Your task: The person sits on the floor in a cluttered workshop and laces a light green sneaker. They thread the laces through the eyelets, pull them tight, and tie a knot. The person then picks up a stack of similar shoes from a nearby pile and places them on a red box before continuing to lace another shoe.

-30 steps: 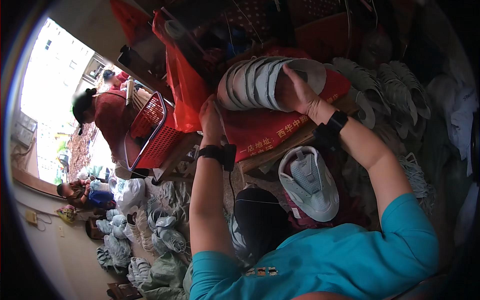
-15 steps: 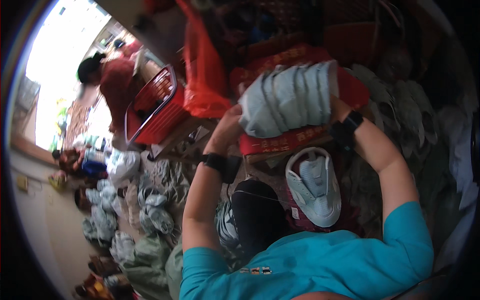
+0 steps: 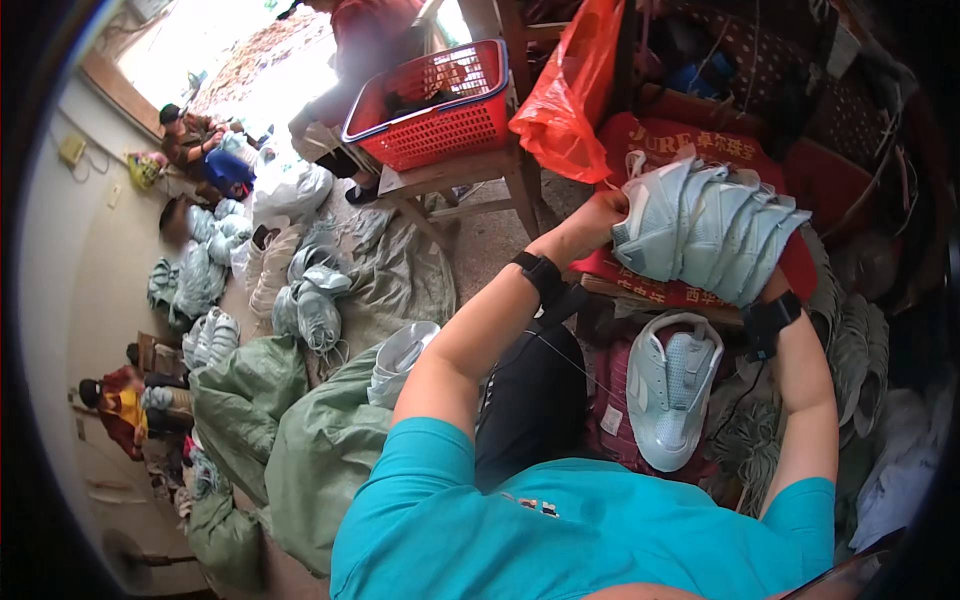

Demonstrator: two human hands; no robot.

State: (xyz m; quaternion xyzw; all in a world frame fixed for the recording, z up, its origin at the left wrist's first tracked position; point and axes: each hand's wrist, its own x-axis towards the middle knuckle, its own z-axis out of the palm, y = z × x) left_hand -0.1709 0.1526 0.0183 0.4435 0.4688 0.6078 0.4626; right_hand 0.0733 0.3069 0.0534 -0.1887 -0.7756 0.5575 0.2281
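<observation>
A row of pale blue shoe uppers [image 3: 705, 235], nested one into another, lies across a red printed covering [image 3: 690, 140] in front of me. My left hand [image 3: 603, 213] closes on the left end of the row, by a small white loop. At the other end, my right hand [image 3: 774, 286] grips the row from below; its fingers are mostly hidden behind the uppers. Nearer to my body, a single pale blue shoe upper [image 3: 672, 395] rests by itself on a dark red cloth [image 3: 612, 400], its opening facing up.
A red plastic basket [image 3: 435, 115] stands on a wooden stool [image 3: 450, 182], beside a hanging orange-red bag [image 3: 570, 95]. Green sacks [image 3: 330, 450] and bundles of shoes [image 3: 310, 300] cover the floor at left. More uppers [image 3: 855, 340] are piled at right. Several people sit farther off.
The view has swung left and brightened, so the stool, basket and seated people show more. Both hands still hold the row of uppers, now farther right in the picture and tilted down rightward.
</observation>
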